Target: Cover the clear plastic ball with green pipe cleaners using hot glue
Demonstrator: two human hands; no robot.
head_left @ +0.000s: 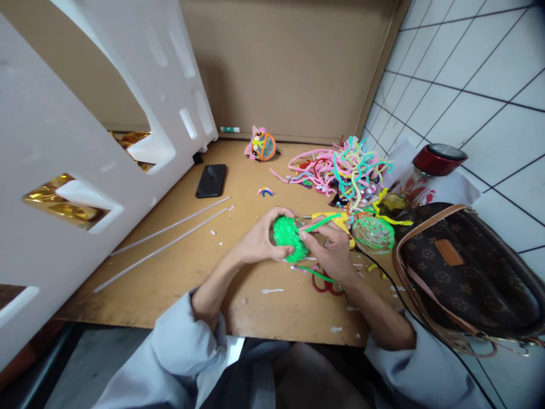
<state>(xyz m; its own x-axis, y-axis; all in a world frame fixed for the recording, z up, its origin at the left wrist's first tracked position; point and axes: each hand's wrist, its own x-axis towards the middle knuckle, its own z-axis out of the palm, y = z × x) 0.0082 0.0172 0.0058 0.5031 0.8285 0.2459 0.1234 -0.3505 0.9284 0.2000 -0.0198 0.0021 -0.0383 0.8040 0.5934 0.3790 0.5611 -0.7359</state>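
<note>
My left hand is wrapped round a ball covered in bright green pipe cleaner, thumb across its front. My right hand pinches a green pipe cleaner against the ball's right side; its free end points up and right. A yellow glue gun lies just behind my right hand and is partly covered by it. Under that hand are red-handled scissors and another green strip. To the right sits a clear round piece with green strands.
A pile of coloured pipe cleaners lies at the back right, near a red-lidded jar and a brown handbag. A black phone, two white sticks and a pink-and-orange craft figure are also on the table.
</note>
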